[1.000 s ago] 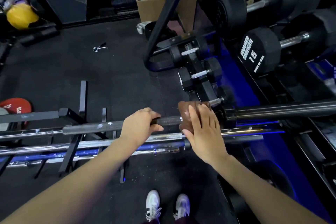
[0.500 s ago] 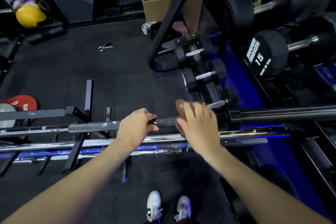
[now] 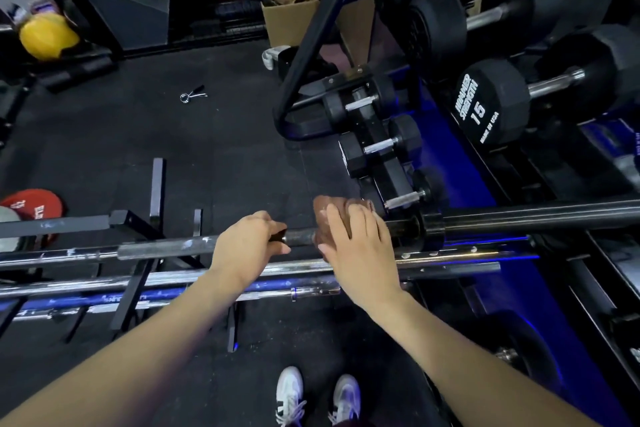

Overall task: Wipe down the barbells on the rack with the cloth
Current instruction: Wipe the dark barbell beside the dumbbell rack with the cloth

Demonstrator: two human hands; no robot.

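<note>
Nearby, dumbbell (image 3: 491, 107) lettering, seemingly "HAMMER STRENGTH 15, MADE IN USA".

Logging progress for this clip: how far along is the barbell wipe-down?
Done: nothing can be confirmed; no bar looks visibly cleaner. In hand: the left hand grips the top barbell while the right hand wraps the brown cloth around its shaft beside the collar. Left: seemingly the chrome barbell and blue barbell below.

Brown cloth (image 3: 341, 215) bunched round the top barbell (image 3: 166, 249), a dark bar lying level across the rack (image 3: 135, 282), above two chrome bars
</note>
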